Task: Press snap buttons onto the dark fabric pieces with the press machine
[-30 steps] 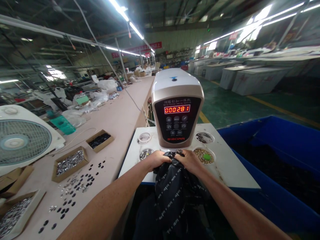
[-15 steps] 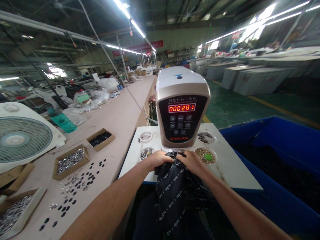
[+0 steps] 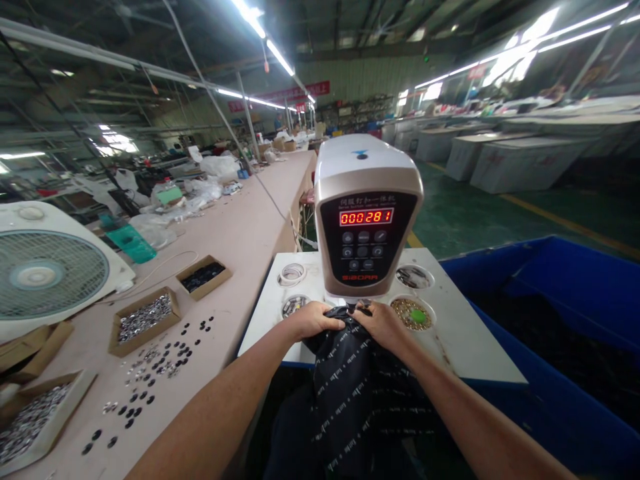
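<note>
A black garment with white lettering (image 3: 345,387) hangs down from the front of a white and gold machine (image 3: 368,220) whose red display reads 000281. My left hand (image 3: 319,321) grips the garment's upper edge on the left, thumb on top. On the right, my right hand (image 3: 379,323) pinches the same edge, close beside the machine's base. The garment's top lies right under the machine head, where the contact point is hidden. Round wells in the white machine table (image 3: 475,347) hold small parts, among them brass-coloured pieces (image 3: 404,313) with a green item.
On the long table (image 3: 270,200) at left are a box of silver pieces (image 3: 145,319), a box of black pieces (image 3: 204,279), loose black discs, a fan (image 3: 47,270) and a teal bottle (image 3: 131,241). A blue bin (image 3: 580,273) with dark contents stands at right.
The view has shifted slightly. Both hands still hold the garment at the machine, and its folds have moved a little. The display number is the same.
</note>
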### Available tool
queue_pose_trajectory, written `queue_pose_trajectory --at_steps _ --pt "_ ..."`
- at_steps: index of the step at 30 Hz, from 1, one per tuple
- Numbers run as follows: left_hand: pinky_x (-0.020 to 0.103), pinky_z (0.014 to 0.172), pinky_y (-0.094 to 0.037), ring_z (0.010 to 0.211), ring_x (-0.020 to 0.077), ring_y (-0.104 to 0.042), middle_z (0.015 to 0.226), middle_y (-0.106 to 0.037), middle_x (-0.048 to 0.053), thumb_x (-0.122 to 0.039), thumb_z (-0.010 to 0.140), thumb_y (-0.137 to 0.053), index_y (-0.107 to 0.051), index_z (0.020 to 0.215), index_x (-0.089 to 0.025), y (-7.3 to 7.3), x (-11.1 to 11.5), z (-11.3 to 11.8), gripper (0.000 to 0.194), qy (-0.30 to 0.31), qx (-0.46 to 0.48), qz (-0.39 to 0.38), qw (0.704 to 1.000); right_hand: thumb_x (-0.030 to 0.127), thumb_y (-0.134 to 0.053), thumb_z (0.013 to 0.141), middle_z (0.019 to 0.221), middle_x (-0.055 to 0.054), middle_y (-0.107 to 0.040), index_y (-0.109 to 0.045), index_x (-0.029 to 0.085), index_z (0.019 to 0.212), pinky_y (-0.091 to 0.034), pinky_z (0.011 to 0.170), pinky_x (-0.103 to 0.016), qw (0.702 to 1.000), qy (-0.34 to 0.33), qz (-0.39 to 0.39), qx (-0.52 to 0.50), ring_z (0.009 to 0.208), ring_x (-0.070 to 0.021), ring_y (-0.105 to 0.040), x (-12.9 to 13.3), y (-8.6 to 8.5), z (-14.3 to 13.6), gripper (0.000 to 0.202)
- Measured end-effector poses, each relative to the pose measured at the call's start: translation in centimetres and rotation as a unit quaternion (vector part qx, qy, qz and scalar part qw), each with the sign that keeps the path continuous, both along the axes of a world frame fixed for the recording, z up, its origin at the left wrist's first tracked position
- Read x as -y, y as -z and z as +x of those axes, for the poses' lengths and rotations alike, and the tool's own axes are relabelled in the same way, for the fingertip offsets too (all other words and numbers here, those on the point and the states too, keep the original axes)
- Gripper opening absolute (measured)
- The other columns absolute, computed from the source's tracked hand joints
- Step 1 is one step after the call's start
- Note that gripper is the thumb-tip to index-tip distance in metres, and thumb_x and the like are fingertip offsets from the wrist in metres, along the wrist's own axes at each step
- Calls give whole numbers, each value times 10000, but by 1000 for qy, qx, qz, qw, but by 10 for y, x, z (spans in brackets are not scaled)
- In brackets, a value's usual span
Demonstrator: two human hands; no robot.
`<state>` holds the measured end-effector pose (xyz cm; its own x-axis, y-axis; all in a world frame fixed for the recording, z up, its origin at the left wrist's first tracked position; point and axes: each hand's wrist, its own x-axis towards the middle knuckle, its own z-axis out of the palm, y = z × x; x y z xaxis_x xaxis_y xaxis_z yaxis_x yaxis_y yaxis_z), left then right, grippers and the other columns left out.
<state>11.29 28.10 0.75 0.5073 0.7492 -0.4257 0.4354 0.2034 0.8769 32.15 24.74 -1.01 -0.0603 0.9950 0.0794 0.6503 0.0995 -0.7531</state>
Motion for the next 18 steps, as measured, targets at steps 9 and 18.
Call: queue_pose_trajectory --at_steps 9,18 --pt "270 656 -470 670 185 -628 730 -693 10 -422 622 -790 -687 784 -172 6 -5 -4 316 14 -14 7 1000 375 -555 837 776 -59 -740 -720 159 896 -457 710 -307 1000 6 -15 0 744 -225 -661 -1 -5 5 279" --pt "260 620 -449 639 172 -603 719 -681 4 -417 647 -777 -687 807 -166 11 -5 -5 312 18 -6 15 1000 361 -595 822 837 -56 -767 -690 178 899 -481 754 -309 1000 7 -20 -21 798 -229 -697 -3 0 7 220"
